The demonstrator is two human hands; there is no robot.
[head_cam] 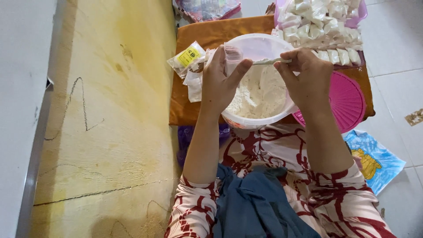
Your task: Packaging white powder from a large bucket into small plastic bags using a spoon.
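A white plastic bowl [246, 120] of white flour [257, 94] rests on an orange cloth [207, 33] in front of me. My left hand [220, 79] holds a small clear plastic bag [232, 55] open above the bowl. My right hand [306, 75] grips a white spoon [269, 61], its tip pointing into the bag's mouth. Both hands hover over the flour.
A pink basket [361, 15] piled with several filled white packets [317, 26] stands behind the bowl. A pink lid [346, 99] lies to the right. Empty bags and a yellow-labelled packet [187, 57] lie to the left. A yellow wall [110, 119] runs along the left. A blue drawing sheet [374, 161] lies on the white tiled floor.
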